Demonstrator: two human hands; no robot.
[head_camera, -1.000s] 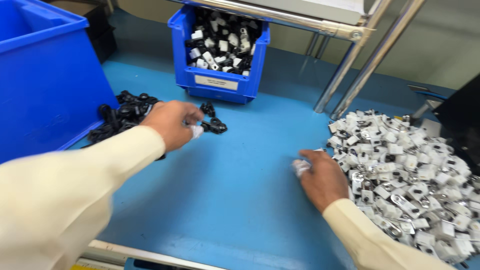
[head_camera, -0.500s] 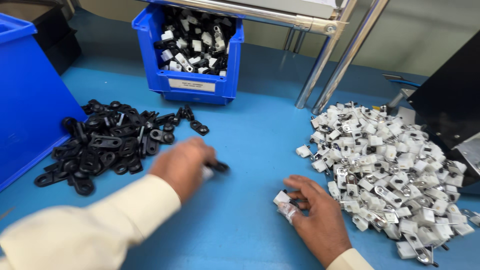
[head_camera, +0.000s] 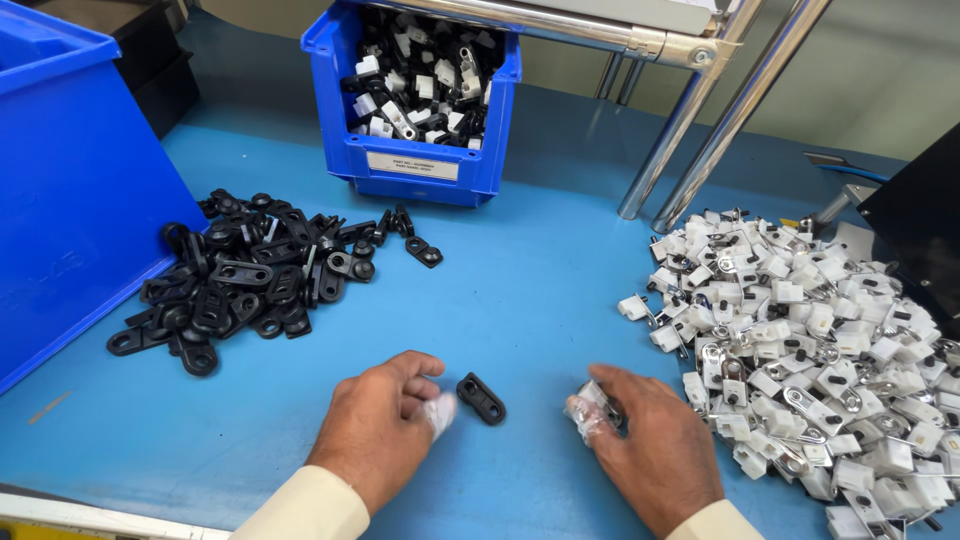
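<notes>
My left hand (head_camera: 385, 425) rests low on the blue table (head_camera: 520, 300), fingertips pinching a small black plastic clip (head_camera: 481, 397) that sticks out to the right. My right hand (head_camera: 650, 450) lies a short way to the right of it, its covered fingertips closed on a small white part (head_camera: 592, 402). The two hands are close together but apart. A heap of black clips (head_camera: 250, 280) lies at the left. A larger heap of white parts with metal tabs (head_camera: 800, 330) lies at the right, beside my right hand.
A small blue bin (head_camera: 410, 170) holding mixed black and white parts stands at the back centre. A big blue bin (head_camera: 70, 200) fills the left side. Two slanted metal poles (head_camera: 690, 150) rise behind the white heap. A black object (head_camera: 920, 220) sits at the far right.
My left hand has come from the black heap toward the middle front with a black clip. My right hand has drawn back from the white heap with a white part.
</notes>
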